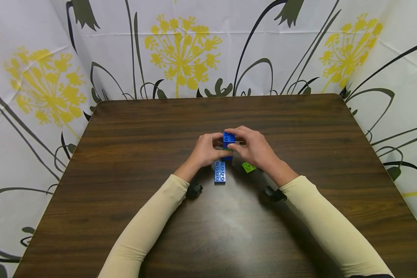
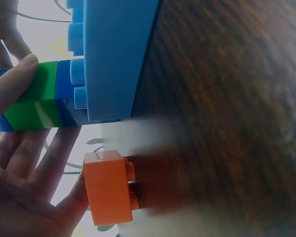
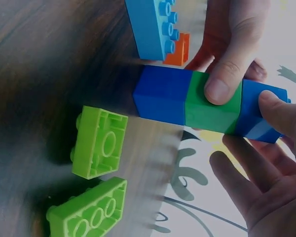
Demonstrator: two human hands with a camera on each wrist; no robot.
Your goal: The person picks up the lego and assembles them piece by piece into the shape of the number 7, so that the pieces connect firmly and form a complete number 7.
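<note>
Tower of square blue-green-blue plastic bricks (image 1: 227,142) stands at the counter's (image 1: 312,146) centre, head view. Left wrist: left hand (image 2: 32,187) pinches the green brick (image 2: 44,84). Right wrist: right hand (image 3: 271,185) grips the top blue brick (image 3: 253,113); pressing evenly straight down should seat it best.

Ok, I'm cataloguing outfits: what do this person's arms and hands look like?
The left sleeve and right sleeve are plain, snug and cream. A black left wrist device and a black right wrist device show near the sleeve ends. The fingers are bare, with no rings visible.
</note>
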